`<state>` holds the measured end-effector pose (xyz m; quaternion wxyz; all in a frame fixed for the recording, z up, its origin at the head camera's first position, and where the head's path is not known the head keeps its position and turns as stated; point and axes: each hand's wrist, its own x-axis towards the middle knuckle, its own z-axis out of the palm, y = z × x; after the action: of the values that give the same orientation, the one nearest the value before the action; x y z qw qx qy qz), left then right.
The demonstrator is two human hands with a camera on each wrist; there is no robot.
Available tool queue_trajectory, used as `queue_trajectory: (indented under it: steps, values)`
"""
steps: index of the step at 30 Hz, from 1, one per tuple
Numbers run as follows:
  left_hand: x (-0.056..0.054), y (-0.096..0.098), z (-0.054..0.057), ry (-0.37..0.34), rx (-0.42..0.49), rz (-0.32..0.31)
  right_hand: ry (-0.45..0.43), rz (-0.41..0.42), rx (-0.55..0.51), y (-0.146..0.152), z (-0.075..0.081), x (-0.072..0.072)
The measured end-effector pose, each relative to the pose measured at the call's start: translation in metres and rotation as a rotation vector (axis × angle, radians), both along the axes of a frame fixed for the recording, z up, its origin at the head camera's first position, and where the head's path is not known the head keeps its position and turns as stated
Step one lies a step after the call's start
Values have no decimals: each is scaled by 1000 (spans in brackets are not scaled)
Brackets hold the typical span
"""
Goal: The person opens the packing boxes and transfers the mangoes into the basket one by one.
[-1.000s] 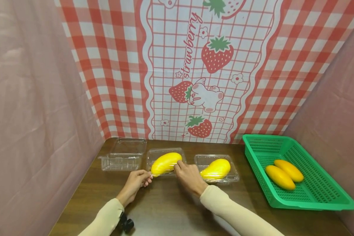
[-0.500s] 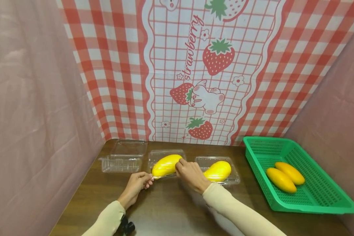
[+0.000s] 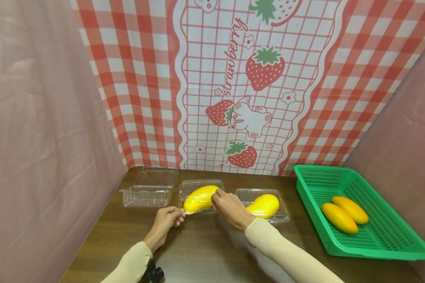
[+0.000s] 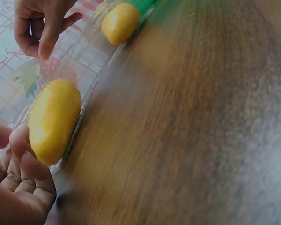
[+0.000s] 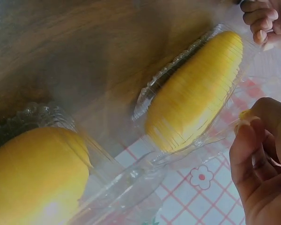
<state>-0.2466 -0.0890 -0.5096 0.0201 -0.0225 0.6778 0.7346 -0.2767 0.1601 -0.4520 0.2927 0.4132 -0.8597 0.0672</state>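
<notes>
A yellow mango point(image 3: 200, 198) lies inside the middle clear plastic clamshell container point(image 3: 185, 188) near the back of the table. At its front left corner, my left hand point(image 3: 163, 224) pinches the plastic edge between thumb and fingers. My right hand point(image 3: 231, 210) pinches the edge at the front right, thumb against forefinger, as the right wrist view shows. The mango point(image 5: 196, 93) shows through the ribbed plastic there. Just right of this hand, a second mango point(image 3: 265, 206) sits in another clear clamshell container point(image 3: 285, 216), partly hidden behind the right hand in the head view.
An opened clear clamshell container point(image 3: 146, 197) stands at the left with nothing inside. A green plastic basket point(image 3: 379, 253) at the right holds two mangoes point(image 3: 340, 218). A strawberry-print cloth point(image 3: 233, 78) hangs behind the wooden table point(image 3: 205, 251).
Both hands stay at the middle container's front edge, nearly still. The head view has shifted slightly, so the whole scene sits a little lower and further right.
</notes>
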Motion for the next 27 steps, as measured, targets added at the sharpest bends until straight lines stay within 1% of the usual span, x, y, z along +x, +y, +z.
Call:
queue_trajectory:
  steps: [5,7,13,16,20,23,27]
  values:
    - [-2,2,-3,-2,2,30,-23,15,19,0,4,0]
    - [-2,2,-3,1,-9,34,-30,16,10,0,7,0]
    - [0,-1,-1,6,2,35,-36,36,-45,0,27,-9]
    - [1,-3,-1,6,9,19,1,41,-58,1,36,-14]
    - [1,-6,-4,5,3,-17,55,10,-91,4,43,-22]
    - [1,-8,-7,6,1,-38,58,-22,-125,8,47,-29]
    - [0,-8,-7,8,21,-45,37,-56,-183,12,51,-40]
